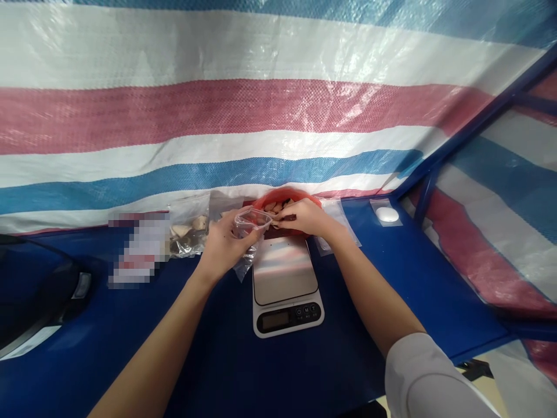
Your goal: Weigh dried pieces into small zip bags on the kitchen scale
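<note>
My left hand [228, 244] grips a clear plastic bag [246, 264] by its mouth, which gapes toward my other hand. Over a red plastic bag [304, 194] with pale and dark dried slices [274, 206] inside, my right hand [304, 216] is closed, a dark reddish piece [287, 217] showing at its fingertips. Both hands are above the far end of a white kitchen scale [287, 278] with a metal plate. Its display looks blank. What the clear bag holds is hard to make out.
Left of my hands lies a clear bag of pale chunks [189, 232], beside a blurred-out sheet [141, 249]. A small packet with a white round thing [386, 215] is at the right. A black object [35, 290] stands at the left edge. Striped sheeting [261, 110] hangs behind the blue table [226, 360].
</note>
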The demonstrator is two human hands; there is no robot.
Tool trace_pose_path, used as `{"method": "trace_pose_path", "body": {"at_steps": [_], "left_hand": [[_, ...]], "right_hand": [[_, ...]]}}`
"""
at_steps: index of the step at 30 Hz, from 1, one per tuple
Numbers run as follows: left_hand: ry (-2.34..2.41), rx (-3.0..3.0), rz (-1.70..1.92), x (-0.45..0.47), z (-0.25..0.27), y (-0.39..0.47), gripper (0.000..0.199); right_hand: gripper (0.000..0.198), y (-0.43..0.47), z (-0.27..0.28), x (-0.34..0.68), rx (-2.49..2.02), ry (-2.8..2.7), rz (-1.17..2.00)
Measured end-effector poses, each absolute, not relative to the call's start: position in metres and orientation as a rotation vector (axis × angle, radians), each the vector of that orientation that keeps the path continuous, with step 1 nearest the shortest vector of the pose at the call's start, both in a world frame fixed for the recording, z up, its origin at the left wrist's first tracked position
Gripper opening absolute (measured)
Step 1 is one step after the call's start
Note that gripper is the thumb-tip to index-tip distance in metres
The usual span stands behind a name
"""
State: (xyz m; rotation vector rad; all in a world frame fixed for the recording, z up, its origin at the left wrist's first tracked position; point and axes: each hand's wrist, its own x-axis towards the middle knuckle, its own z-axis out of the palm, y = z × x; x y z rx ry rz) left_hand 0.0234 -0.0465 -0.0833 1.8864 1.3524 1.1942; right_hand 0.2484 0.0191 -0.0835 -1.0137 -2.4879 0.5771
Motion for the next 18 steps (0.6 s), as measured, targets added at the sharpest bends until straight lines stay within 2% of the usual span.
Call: {"method": "trace_pose_path", "body": {"at_steps": [5, 11, 18], "left_hand": [[1.386, 1.918, 1.149, 0.023, -0.084, -0.046, 0.048], [1.322, 2.032, 1.116, 0.030, -0.086, -0.049, 0.046], [1.258, 2.056, 1.083, 0.040, -0.085, -0.056, 0.049]], "right_hand": [[0.015, 0.016, -0.071, 0.263, -0.960, -2.238, 0.772], [0.015, 0.002, -0.047, 0.266, -0.924, -2.139, 0.757], [0.016, -0.016, -0.034, 0.245, -0.881, -2.327, 0.698]]}}
